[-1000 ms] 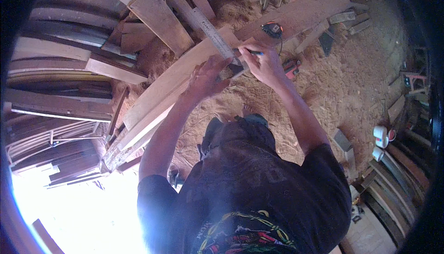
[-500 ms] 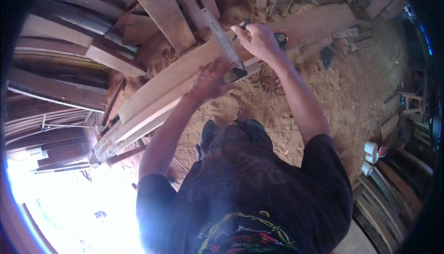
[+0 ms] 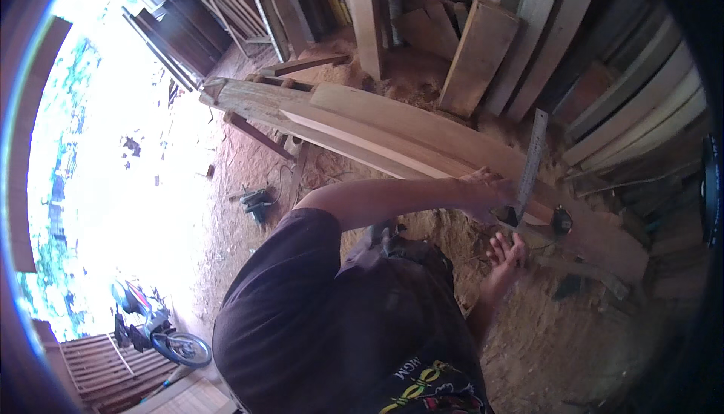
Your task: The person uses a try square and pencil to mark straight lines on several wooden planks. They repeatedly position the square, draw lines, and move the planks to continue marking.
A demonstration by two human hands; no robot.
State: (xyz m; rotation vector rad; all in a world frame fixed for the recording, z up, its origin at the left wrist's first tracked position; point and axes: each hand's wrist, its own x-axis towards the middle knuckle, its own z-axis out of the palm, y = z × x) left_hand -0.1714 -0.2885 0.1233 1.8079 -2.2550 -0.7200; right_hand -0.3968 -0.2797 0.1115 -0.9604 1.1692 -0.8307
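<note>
A metal try square (image 3: 532, 165) lies across a long pale plank (image 3: 377, 139), its dark stock at the plank's near edge. My left hand (image 3: 485, 190) grips the square's stock end against the wood, its fingers partly lost in shade. Just below that edge, apart from the wood, is my right hand (image 3: 507, 257), palm turned up and fingers curled. Whatever it holds, if anything, does not show. A dark tape measure (image 3: 562, 220) sits on the boards to the right of the square.
Boards lean along the back, among them a short wide plank (image 3: 480, 56). Trestle legs (image 3: 260, 136) stick out under the left end of the work. A green power tool (image 3: 259, 203) lies on the sawdust-covered floor. A motorcycle (image 3: 162, 331) stands by the bright opening at lower left.
The view has swung left, bringing the opening and motorcycle in. My right hand has come down from above the plank to below its near edge; its dark pen no longer shows. My left hand stays at the square.
</note>
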